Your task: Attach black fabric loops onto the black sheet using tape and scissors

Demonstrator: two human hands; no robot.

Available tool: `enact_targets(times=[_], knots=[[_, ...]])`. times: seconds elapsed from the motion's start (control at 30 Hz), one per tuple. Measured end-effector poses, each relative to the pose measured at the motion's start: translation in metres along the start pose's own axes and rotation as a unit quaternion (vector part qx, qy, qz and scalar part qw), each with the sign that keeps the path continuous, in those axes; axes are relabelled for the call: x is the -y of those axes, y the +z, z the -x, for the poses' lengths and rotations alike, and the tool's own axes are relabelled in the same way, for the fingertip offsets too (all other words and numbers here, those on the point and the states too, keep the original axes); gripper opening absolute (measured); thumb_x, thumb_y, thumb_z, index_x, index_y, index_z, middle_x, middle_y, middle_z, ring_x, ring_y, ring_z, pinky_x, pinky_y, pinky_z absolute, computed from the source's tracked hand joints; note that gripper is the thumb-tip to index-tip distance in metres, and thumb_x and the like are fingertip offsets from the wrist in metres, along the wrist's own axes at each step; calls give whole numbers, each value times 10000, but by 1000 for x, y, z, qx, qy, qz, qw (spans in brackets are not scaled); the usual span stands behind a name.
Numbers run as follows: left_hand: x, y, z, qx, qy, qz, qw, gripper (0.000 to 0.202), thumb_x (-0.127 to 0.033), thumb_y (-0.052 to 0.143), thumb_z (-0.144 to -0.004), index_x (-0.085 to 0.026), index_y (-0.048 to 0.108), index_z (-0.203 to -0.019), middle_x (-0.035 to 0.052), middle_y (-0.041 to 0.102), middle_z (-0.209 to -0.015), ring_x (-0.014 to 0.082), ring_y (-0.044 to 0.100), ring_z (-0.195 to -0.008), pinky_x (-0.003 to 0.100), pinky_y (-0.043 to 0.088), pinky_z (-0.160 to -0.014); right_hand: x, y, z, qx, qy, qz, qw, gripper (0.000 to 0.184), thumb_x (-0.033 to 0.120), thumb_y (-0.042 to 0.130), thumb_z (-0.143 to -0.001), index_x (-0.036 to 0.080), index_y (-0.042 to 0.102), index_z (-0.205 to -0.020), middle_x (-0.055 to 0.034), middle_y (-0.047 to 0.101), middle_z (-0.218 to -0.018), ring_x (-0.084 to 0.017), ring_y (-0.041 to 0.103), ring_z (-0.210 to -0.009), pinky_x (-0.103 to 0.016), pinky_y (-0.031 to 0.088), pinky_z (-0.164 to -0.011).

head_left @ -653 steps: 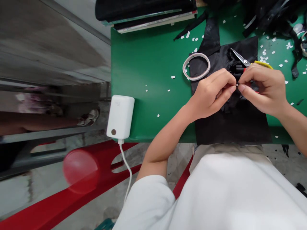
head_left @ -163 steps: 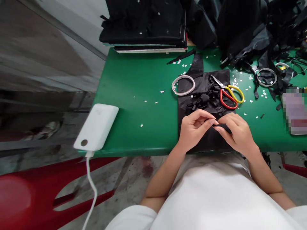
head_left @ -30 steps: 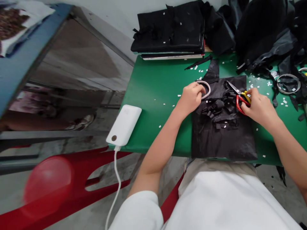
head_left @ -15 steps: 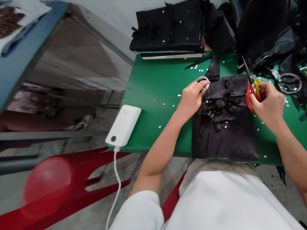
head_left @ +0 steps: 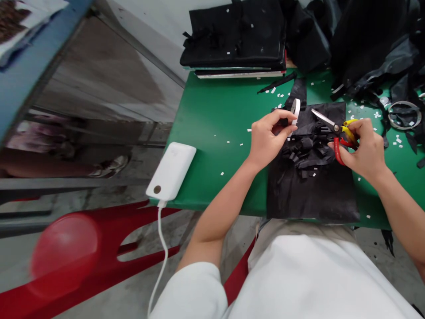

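Between the thumb and fingers of my left hand (head_left: 270, 135) is a small roll of white tape (head_left: 295, 109), held on edge. My right hand (head_left: 367, 148) grips scissors (head_left: 336, 128) with red and yellow handles; their blades point left toward the tape roll. Under both hands lies a flat black fabric piece (head_left: 312, 195), with several black strips (head_left: 307, 148) bunched on its upper half. A narrow black scrap (head_left: 299, 92) extends beyond its far edge.
A stack of black folded fabric (head_left: 232, 40) stands at the back left, and more black material (head_left: 368, 44) fills the back right. A white ring (head_left: 404, 116) lies at right. A white power bank (head_left: 171, 170) with a cable rests on the green table's (head_left: 212, 110) left edge.
My right hand has moved left, swinging the scissors from pointing away to pointing at the tape roll. My left hand has shifted slightly right and turned the roll upright.
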State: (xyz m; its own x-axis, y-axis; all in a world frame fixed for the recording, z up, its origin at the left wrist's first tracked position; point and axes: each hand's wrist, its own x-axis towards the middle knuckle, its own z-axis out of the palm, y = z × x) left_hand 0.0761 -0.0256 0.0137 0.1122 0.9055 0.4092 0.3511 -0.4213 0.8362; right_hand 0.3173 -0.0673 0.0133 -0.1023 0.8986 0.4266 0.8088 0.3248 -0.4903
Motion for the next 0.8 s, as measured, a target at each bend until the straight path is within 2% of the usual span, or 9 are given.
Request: enact_targets(times=[0.2,0.37,0.5,0.67,0.8], knots=[[-2,-1,2,18,25,34,999,156,-263,751,-810,-197,704,-943,-16,696,-829,78,642,-738,166,528,-667,0,2,1,1,-59,61,996,390,546,575,-805,219,474,-992,-69,673,-841,-232,654,-692,-324,449,-532],[-4,-1,3,22,53,39,998,142,-296,756,-813,-218,722,-927,-16,712,-811,70,621,-691,165,510,-635,-2,8,2,3,-84,114,990,343,480,615,-815,216,542,-1022,-93,702,-919,-252,675,-809,-352,515,-635],[-3,-1,3,32,59,46,997,134,-306,743,-826,-217,727,-925,2,734,-848,81,651,-748,161,520,-644,-6,9,3,-4,-113,138,984,288,396,639,-828,226,559,-1046,-72,702,-881,-249,673,-851,-343,519,-670],[1,-1,3,48,62,67,995,144,-293,732,-833,-204,725,-947,6,715,-848,84,656,-781,163,559,-683,-8,6,0,-11,-149,167,975,225,401,632,-857,229,583,-993,-62,691,-830,-240,643,-801,-345,484,-665],[2,1,4,54,61,77,994,158,-307,725,-838,-203,722,-957,4,703,-851,87,659,-785,171,577,-694,-6,5,0,-17,-144,194,970,157,377,616,-868,230,609,-925,-43,675,-749,-217,607,-725,-327,421,-606]])
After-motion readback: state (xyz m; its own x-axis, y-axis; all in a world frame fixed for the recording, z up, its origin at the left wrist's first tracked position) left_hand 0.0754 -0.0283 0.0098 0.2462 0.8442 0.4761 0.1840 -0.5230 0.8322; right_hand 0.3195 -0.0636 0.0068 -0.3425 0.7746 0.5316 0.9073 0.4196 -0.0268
